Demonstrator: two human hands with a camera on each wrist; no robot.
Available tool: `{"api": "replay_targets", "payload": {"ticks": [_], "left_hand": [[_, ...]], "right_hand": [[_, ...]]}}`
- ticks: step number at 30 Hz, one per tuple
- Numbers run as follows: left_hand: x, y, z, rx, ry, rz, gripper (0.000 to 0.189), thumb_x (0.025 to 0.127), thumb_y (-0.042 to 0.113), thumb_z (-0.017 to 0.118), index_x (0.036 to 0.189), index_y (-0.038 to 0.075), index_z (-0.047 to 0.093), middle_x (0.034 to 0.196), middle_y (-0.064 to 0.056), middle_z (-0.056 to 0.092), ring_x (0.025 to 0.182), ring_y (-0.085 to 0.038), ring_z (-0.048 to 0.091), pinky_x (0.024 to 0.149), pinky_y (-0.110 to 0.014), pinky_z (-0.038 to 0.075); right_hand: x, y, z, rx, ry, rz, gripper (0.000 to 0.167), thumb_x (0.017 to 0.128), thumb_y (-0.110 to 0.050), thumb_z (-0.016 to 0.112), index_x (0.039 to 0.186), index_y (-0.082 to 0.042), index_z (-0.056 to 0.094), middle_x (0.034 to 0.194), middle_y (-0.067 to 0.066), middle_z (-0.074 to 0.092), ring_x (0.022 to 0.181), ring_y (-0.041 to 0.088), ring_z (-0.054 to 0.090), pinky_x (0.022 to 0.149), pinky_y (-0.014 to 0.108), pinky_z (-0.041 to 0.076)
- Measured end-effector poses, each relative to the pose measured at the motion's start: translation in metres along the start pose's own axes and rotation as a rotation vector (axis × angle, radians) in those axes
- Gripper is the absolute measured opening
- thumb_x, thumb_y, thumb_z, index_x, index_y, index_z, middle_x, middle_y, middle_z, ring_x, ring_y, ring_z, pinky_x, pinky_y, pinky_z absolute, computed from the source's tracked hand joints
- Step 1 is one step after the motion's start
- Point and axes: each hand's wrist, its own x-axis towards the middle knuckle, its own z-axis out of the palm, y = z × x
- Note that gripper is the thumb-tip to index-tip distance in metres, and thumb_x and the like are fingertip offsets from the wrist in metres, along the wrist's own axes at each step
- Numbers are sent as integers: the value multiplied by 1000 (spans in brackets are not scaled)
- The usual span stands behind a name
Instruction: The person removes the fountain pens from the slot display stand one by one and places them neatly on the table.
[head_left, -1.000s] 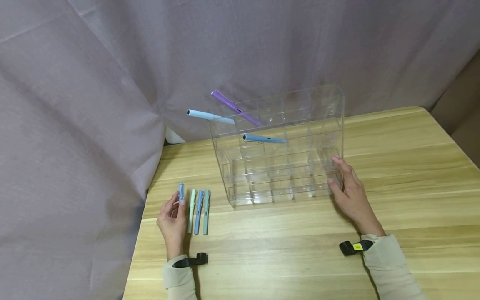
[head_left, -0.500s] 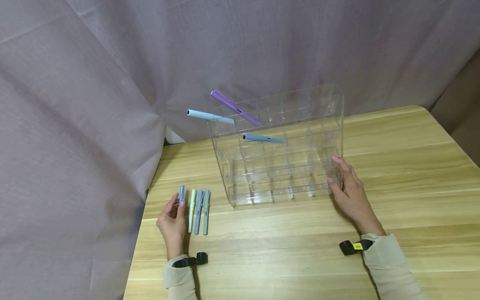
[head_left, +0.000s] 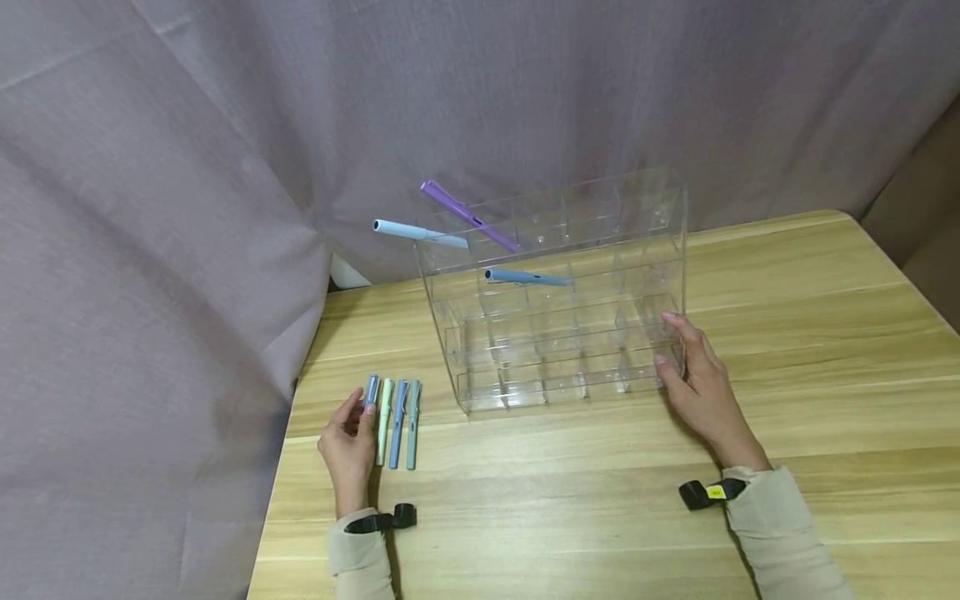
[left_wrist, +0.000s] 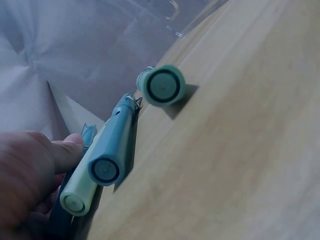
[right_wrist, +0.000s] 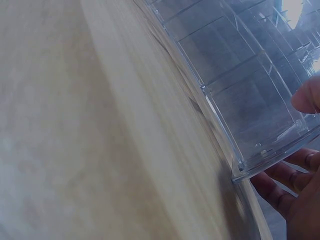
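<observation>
My left hand (head_left: pixel 348 450) pinches a blue pen (head_left: pixel 371 390) between thumb and fingers, low over the table's left part. Right beside that pen, a pale green pen (head_left: pixel 385 421), a second blue pen (head_left: pixel 398 425) and a grey-green pen (head_left: pixel 413 425) lie side by side. In the left wrist view the thumb covers part of the held pen (left_wrist: pixel 88 134). My right hand (head_left: pixel 703 396) grips the right side wall of a clear tiered organizer (head_left: pixel 555 383), thumb inside its front and fingers outside, as the right wrist view shows.
In the organizer's upper left compartments lean a purple pen (head_left: pixel 465 212), a light blue pen (head_left: pixel 405 229) and a steel-blue pen (head_left: pixel 528 277). A grey curtain (head_left: pixel 187 250) hangs behind and left of the wooden table (head_left: pixel 555 517).
My left hand has brought the blue pen slightly right and toward me, closer to the pale green pen. My right hand and the organizer look unmoved.
</observation>
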Motion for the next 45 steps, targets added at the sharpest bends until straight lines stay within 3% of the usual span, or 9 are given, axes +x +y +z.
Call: {"api": "replay_targets", "payload": {"ticks": [16, 27, 33, 38, 42, 45], "left_hand": [[-1, 1, 3, 58, -32, 36, 31, 100, 7, 76, 131, 9, 77, 114, -15, 80, 86, -11, 64, 69, -9, 46], [-2, 0, 1, 33, -21, 30, 31, 100, 7, 76, 131, 11, 77, 113, -15, 80, 85, -6, 62, 70, -7, 46], [-2, 4, 0, -6, 18, 39, 32, 99, 6, 77, 130, 10, 78, 116, -15, 79, 86, 1, 62, 71, -4, 47], [-2, 11, 0, -49, 36, 46, 34, 99, 5, 77, 132, 12, 77, 121, -14, 78, 92, -5, 67, 77, -2, 50], [-3, 21, 0, -137, 23, 53, 36, 99, 5, 76, 134, 14, 76, 125, -14, 77, 100, -10, 71, 86, -4, 54], [-4, 31, 0, -236, 20, 84, 36, 99, 4, 76, 134, 12, 76, 125, -17, 77, 100, -6, 72, 88, -8, 56]], "right_hand": [[-2, 2, -2, -2, 3, -3, 70, 101, -3, 61, 164, -23, 38, 164, 30, 43, 148, 63, 40, 114, 86, 32], [-2, 4, 0, 7, 13, -15, 70, 100, -1, 62, 164, -21, 40, 162, 32, 44, 146, 64, 42, 114, 85, 33], [-1, 2, 0, 0, 11, -10, 70, 100, -2, 62, 164, -22, 40, 162, 32, 45, 146, 64, 43, 114, 85, 34], [-1, 1, -1, -3, 10, -13, 70, 100, -2, 62, 163, -22, 40, 161, 31, 46, 145, 63, 43, 114, 85, 34], [0, 1, 0, -5, 17, -24, 71, 99, -1, 63, 163, -22, 40, 161, 31, 47, 145, 62, 44, 113, 84, 35], [0, 1, 0, -2, 20, -32, 71, 99, 0, 63, 163, -21, 40, 161, 30, 47, 145, 61, 45, 114, 83, 36]]}}
